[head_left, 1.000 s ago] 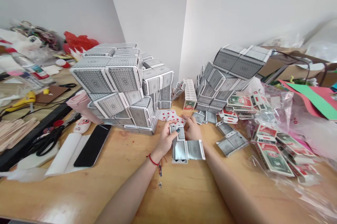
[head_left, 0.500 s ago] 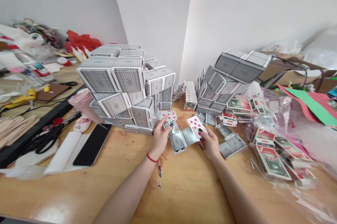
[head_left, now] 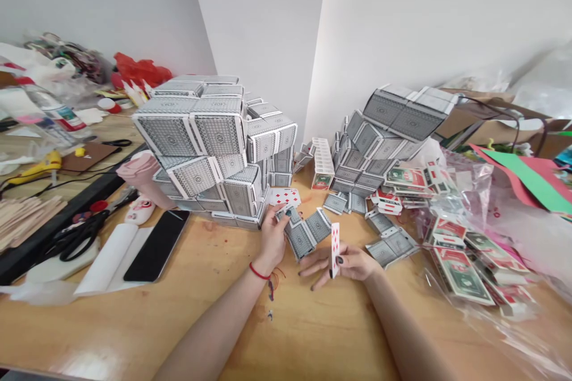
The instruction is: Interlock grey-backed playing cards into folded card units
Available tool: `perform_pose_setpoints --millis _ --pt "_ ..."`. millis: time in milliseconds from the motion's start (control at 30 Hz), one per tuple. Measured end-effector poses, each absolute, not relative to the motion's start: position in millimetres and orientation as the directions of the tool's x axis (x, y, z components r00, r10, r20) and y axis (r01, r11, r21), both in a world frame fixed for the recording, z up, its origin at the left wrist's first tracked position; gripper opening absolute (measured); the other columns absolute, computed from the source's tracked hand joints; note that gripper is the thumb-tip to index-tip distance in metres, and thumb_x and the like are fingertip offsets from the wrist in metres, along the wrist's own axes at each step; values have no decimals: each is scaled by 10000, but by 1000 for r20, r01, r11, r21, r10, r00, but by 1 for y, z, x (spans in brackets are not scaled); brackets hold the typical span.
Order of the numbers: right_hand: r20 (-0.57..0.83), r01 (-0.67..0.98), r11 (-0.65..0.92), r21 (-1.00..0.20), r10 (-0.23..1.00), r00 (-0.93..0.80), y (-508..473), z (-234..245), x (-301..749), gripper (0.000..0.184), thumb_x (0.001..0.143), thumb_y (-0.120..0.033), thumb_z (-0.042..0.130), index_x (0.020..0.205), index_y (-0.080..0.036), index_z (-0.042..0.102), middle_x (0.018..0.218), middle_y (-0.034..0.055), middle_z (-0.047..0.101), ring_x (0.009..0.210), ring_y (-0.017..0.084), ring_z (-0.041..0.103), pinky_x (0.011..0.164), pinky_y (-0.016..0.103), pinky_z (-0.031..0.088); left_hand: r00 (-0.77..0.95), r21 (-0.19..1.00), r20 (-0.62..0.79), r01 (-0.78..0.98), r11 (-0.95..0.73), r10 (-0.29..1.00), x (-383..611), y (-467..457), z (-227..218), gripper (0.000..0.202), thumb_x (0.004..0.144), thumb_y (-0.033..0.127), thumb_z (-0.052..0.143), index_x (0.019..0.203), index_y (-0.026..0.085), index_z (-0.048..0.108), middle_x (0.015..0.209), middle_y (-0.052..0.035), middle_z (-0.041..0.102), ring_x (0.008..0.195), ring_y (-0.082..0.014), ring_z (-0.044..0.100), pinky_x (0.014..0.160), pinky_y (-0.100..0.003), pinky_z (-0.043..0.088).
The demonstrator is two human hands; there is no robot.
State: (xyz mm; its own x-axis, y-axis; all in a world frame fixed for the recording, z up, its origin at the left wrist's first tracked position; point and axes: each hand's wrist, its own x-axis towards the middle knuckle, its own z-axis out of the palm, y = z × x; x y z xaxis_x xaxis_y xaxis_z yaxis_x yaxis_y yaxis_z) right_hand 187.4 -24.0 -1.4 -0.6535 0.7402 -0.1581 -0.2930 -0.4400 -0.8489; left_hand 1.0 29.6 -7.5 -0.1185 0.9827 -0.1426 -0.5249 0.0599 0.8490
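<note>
Between thumb and fingers, my left hand [head_left: 273, 235] grips a piece of joined, folded playing cards [head_left: 302, 239] with grey patterned backs. A single playing card [head_left: 335, 247] with red diamonds is pinched in my right hand [head_left: 346, 263], turned nearly edge-on to me; the other fingers of that hand stretch out below the folded piece. Just beyond my left hand, another diamond card [head_left: 286, 196] lies face up on the table. Small folded card pieces [head_left: 342, 202] lie beyond my right hand, and a larger folded piece [head_left: 393, 247] rests to its right.
Stacked card-box structures stand at the left [head_left: 196, 148] and right [head_left: 379, 142]. Loose red-green card packs [head_left: 465, 276] lie in plastic at the right. At the left are a black phone [head_left: 156, 247], scissors [head_left: 84, 235] and a yellow glue gun [head_left: 40, 167].
My right hand has moved down and toward me, turning its diamond card from face-on to nearly edge-on and upright. The folded piece in my left hand has tilted slightly.
</note>
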Motion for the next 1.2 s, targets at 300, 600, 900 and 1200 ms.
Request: perform_pose_setpoints --millis 300,600,900,1200 --pt "-26 -457 -149 -877 964 -265 -6 -2 188 251 722 -437 563 823 -209 597 1021 94 629 976 262 571 809 525 431 -75 841 -181 -528 116 981 -2 29 -4 367 613 148 608 934 231 452 839 36 566 658 -88 558 531 -178 407" --pt "-64 -544 -16 -839 996 69 8 -8 201 213 718 -313 599 899 -210 558 1009 84 639 987 253 572 835 452 459 399 984 99 94 -148 912 5 14 -1 138 667 205 608 791 194 665 814 -48 646 773 -180 553 727 -283 415" --pt "-91 -571 37 -820 977 194 12 -16 207 207 714 -240 611 910 -233 544 1047 40 630 935 186 607 739 328 521 182 991 -26 -126 49 983 3 27 -8 151 719 274 562 804 158 611 785 -33 632 698 -144 568 652 -257 441" --pt "-131 -431 -306 -849 912 -390 -4 -7 192 226 696 -276 642 852 -133 564 809 103 681 539 168 642 454 262 530 280 787 -273 -486 381 920 -3 38 -6 241 628 259 681 810 117 610 696 -13 633 576 -84 565 498 -169 404"
